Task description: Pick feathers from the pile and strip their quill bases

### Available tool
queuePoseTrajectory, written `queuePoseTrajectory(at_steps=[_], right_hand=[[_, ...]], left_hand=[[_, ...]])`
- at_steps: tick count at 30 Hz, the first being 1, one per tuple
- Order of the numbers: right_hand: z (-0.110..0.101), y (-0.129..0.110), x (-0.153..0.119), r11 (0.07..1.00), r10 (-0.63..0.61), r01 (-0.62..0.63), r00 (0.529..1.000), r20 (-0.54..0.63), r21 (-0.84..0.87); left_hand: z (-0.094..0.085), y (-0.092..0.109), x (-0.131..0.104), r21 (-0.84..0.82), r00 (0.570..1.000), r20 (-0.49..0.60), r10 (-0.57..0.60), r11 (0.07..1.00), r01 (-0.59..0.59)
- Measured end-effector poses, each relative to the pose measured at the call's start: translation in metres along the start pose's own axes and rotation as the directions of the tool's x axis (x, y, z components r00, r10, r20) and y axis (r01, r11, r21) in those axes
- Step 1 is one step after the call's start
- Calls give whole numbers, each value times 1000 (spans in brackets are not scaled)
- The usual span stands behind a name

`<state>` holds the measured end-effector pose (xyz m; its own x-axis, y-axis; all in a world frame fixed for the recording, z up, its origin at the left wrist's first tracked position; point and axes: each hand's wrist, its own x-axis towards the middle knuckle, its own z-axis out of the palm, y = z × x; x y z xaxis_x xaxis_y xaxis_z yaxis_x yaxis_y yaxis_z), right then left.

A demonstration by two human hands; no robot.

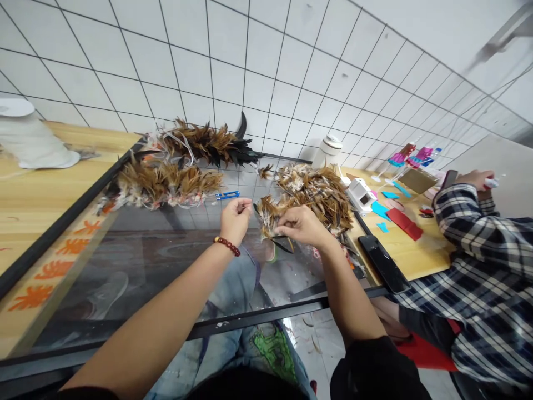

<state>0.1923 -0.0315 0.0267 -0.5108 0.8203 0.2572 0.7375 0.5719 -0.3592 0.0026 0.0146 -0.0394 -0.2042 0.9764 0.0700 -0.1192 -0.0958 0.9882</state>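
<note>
My left hand [235, 219], with a beaded bracelet [227, 245] at its wrist, is held over the glass tabletop [175, 244]. Its thumb and forefinger are pinched together, and what they hold, if anything, is too small to make out. Just behind it lie small blue thread snips [227, 195]. To the right, my right hand [306, 225] is closed on a feather at the near edge of a pile of brown feathers [320, 189]. A dark curved feather [285, 243] shows beneath its fingers.
Two strung feather bundles, one brown [170, 180] and one darker [212, 141], lie back left. A white spool [33, 136] stands far left. A white bottle [328, 151], a white device [360, 195] and a phone [383, 264] are rightward. A person in a plaid shirt [487, 261] sits right.
</note>
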Motion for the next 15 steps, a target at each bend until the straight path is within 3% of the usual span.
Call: queuePoseTrajectory(at_steps=[2,5,7,9,11,15], right_hand=[[-1,-8,-3,999,-33,35,990,135,-15],[2,-12,-4,999,-34,38,977,212,-13],[3,-9,-2,998,-3,-6,988,153,57],[4,-4,0,987,84,-84,996,10,139],[6,1,3,957,182,-152,978,-104,246],[18,11,7,850,278,-181,952,-130,494]], left_hand=[[0,1,0,-13,1000,-7,-1,1000,1],[0,1,-1,7,1000,-8,18,1000,-18],[0,1,-3,38,998,5,60,997,-60],[-1,2,-5,71,994,34,104,992,-107],[-1,4,-7,91,990,65,124,987,-129],[-2,8,-10,82,988,80,134,987,-141]])
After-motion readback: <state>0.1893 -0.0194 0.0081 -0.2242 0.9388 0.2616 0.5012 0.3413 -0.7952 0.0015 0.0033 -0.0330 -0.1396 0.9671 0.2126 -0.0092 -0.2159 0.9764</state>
